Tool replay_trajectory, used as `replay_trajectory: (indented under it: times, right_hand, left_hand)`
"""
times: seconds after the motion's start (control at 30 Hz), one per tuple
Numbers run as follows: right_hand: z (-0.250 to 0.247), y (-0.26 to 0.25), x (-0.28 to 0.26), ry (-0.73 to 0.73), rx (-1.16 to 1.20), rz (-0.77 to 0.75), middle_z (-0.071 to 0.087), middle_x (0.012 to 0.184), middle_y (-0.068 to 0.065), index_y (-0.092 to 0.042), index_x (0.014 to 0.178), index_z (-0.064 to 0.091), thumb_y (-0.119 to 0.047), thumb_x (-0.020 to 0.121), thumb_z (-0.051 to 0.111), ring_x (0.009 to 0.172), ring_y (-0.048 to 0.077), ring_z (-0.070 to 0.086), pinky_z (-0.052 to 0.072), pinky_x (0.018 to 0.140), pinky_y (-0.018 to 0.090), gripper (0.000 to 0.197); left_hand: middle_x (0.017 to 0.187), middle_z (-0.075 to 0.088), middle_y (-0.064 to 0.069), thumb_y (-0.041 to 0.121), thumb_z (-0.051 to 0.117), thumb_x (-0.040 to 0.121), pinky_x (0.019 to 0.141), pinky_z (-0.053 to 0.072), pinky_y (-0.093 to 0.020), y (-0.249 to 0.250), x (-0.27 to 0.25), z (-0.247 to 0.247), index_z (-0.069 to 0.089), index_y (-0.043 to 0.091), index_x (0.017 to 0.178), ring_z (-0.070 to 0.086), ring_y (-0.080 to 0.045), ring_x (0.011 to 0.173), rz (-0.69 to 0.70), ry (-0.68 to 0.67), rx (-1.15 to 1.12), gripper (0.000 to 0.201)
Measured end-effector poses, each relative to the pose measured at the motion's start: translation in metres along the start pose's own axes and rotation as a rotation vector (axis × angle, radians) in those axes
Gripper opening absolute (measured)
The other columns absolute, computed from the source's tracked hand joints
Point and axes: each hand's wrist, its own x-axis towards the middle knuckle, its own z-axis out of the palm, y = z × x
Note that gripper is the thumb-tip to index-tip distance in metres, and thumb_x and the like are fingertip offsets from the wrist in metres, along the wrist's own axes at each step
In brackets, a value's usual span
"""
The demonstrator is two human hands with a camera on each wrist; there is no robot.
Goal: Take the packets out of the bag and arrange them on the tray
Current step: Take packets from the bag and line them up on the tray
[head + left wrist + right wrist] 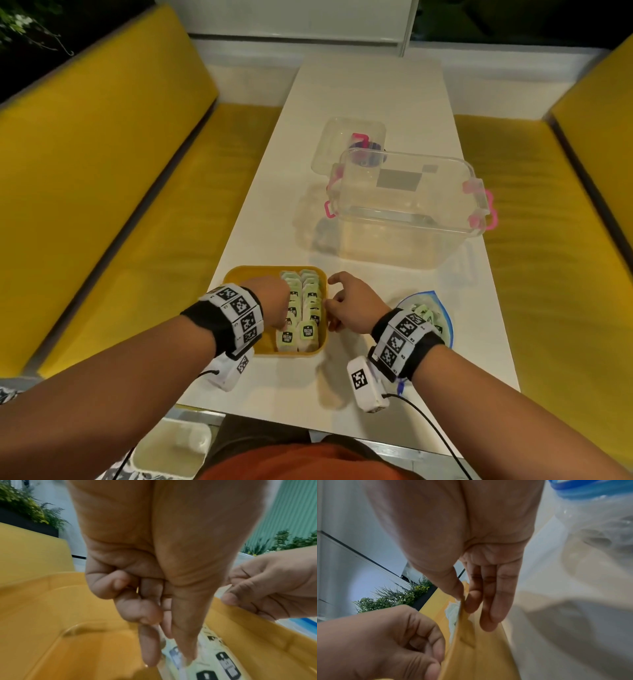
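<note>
A yellow tray (246,277) (68,628) (479,649) sits near the front edge of the white table. Pale green packets (306,308) (226,665) (453,612) stand in two rows in its right half; the left half is bare. My left hand (281,308) (169,660) reaches down into the tray, thumb and index finger pinching a packet at the left row, other fingers curled. My right hand (334,308) (464,601) pinches the tray's right rim, thumb inside. The clear bag with a blue zip (442,308) (590,520) lies to the right with packets inside, partly hidden by my right wrist.
A clear plastic box with pink latches (411,205) stands open mid-table, its lid (346,144) behind it beside a small pink and dark object. Yellow benches (102,205) flank the table on both sides. A bare table strip lies between tray and box.
</note>
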Motion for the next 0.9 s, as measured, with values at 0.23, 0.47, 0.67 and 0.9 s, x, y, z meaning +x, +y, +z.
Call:
replay_trajectory:
  times: [0.23, 0.47, 0.67, 0.9]
  right_hand:
    - [-0.001, -0.001, -0.001, -0.013, 0.028, 0.001, 0.067, 0.068, 0.006, -0.011, 0.132, 0.038, -0.012, 0.094, 0.054, 0.057, 0.023, 0.067, 0.061, 0.068, 0.042, 0.041]
    - [-0.001, 0.000, 0.001, -0.017, 0.045, 0.010, 0.069, 0.069, 0.008, -0.012, 0.131, 0.039, -0.012, 0.094, 0.055, 0.059, 0.024, 0.069, 0.061, 0.070, 0.044, 0.040]
    - [-0.002, 0.000, -0.002, -0.011, 0.022, 0.010, 0.069, 0.072, 0.007, -0.013, 0.132, 0.038, -0.014, 0.095, 0.053, 0.062, 0.025, 0.071, 0.062, 0.068, 0.039, 0.040]
    - [-0.040, 0.003, -0.026, 0.168, 0.030, -0.077, 0.071, 0.090, 0.005, -0.015, 0.124, 0.048, -0.008, 0.093, 0.050, 0.068, 0.027, 0.071, 0.060, 0.065, 0.042, 0.032]
  left_hand:
    - [0.067, 0.049, 0.011, 0.053, 0.074, 0.075, 0.071, 0.046, -0.029, -0.008, -0.003, -0.001, 0.053, 0.026, 0.077, 0.056, -0.019, 0.077, -0.016, -0.120, 0.039, 0.034]
    - [0.055, 0.055, 0.005, 0.049, 0.073, 0.077, 0.075, 0.055, -0.034, 0.003, 0.012, -0.001, 0.052, 0.017, 0.054, 0.061, -0.021, 0.070, 0.034, -0.214, 0.091, 0.045]
    - [0.063, 0.053, 0.003, 0.049, 0.074, 0.077, 0.070, 0.053, -0.033, 0.004, 0.011, -0.007, 0.049, 0.020, 0.060, 0.058, -0.021, 0.073, 0.012, -0.156, 0.096, 0.042]
    - [0.104, 0.067, 0.002, 0.055, 0.072, 0.075, 0.083, 0.052, -0.033, 0.008, -0.003, -0.033, 0.069, 0.021, 0.106, 0.063, -0.018, 0.096, -0.002, 0.103, -0.005, 0.046]
